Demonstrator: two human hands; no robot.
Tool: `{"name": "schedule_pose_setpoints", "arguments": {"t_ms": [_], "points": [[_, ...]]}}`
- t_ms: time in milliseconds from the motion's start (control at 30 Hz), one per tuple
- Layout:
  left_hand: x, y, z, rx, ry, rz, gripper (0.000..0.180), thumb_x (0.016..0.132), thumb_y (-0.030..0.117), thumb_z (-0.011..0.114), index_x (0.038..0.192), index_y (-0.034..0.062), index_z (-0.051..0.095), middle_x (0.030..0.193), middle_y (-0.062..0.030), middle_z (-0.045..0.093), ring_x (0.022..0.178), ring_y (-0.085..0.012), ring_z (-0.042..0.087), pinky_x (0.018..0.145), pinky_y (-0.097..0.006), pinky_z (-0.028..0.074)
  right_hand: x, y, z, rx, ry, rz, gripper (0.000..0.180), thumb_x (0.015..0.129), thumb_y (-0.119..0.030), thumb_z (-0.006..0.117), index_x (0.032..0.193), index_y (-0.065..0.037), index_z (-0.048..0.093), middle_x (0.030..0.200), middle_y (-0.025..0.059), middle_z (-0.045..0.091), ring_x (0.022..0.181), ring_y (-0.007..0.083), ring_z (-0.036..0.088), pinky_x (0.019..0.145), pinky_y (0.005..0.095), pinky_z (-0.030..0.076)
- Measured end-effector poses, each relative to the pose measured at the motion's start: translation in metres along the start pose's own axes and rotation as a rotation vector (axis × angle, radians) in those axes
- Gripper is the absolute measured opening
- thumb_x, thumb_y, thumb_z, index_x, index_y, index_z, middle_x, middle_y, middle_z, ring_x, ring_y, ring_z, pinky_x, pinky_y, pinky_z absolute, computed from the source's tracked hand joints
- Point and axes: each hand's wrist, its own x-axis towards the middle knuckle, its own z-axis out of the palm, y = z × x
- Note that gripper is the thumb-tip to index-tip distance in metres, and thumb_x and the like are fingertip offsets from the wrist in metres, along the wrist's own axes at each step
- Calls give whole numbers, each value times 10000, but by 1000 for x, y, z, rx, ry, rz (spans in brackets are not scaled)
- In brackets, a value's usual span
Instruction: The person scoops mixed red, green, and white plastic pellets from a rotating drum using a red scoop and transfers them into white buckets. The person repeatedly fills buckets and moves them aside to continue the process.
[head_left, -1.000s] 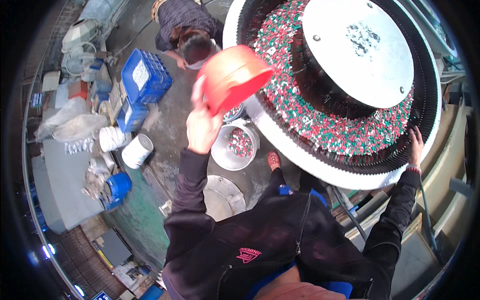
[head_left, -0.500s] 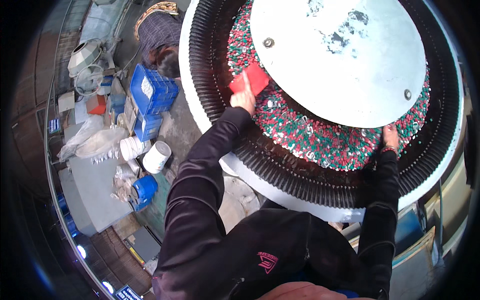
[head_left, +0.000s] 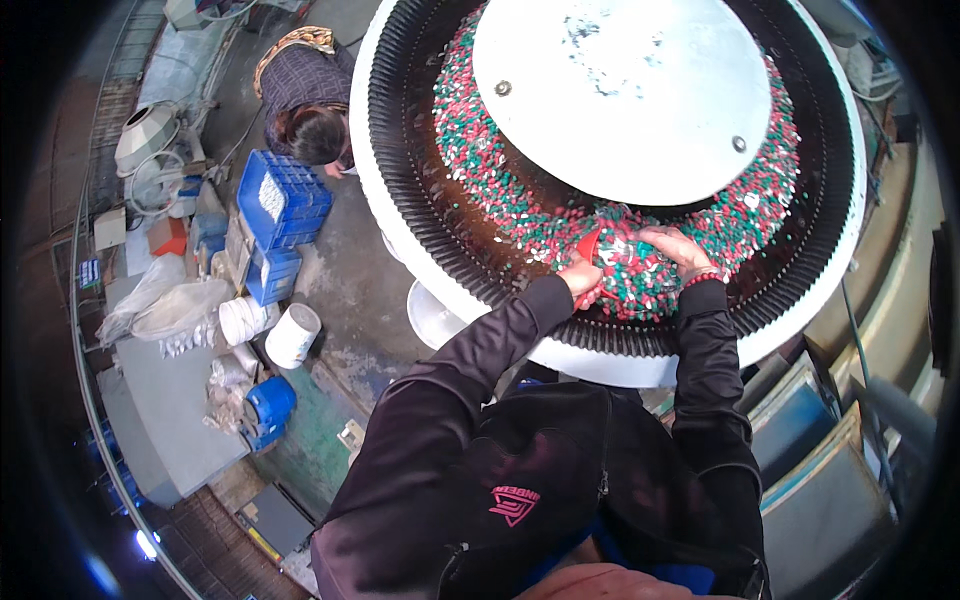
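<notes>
Seen from above: a big round tub with a white rim, a dark ribbed inner wall and a pale disc at the centre. Between disc and ribbed wall, a ring of red, green and white pellets.

Left hand closed around a red scoop, at the near side of the tub, just below the disc edge. Scoop mostly buried under a heap of pellets, only a red edge visible. Long axis of the scoop hard to tell; seemed to run from the left hand toward the right, across the body.

Right hand just beside, on the right side of the same heap, fingers bent over the pellets and touching them. Not possible to tell if something was gripped there or only pressed. Both hands equally near to the heap, with the heap between them.

Left of the tub, on the floor: another person bent down, a blue crate, white buckets, a blue can.
</notes>
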Motion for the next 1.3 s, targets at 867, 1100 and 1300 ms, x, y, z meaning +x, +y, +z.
{"name": "schedule_pose_setpoints", "arguments": {"t_ms": [867,1100,1300], "points": [[-325,-184,-114,-608,-128,678,76,820,82,494,873,76,440,579,7,404,438,-58,373,374,-190,295,-127,-11,-33,-10,597,-64,440,859,-159,525,1293,-114,471,1249,50,515,1090,153,479,786,250,411],[-357,-301,-201,-745,229,680,86,812,58,451,857,80,381,614,-14,427,447,-65,386,363,-203,326,-143,-3,-13,30,598,-9,380,883,-190,515,1263,-173,507,846,-52,533,678,29,457,596,215,411],[-295,-380,-263,-370,922,811,884,760,51,501,1408,254,-65,731,-93,562,523,-149,534,452,-284,456,-170,-8,-6,1,534,-32,433,868,-242,555,1287,-167,475,1191,1,537,969,101,502,716,285,425]]}}
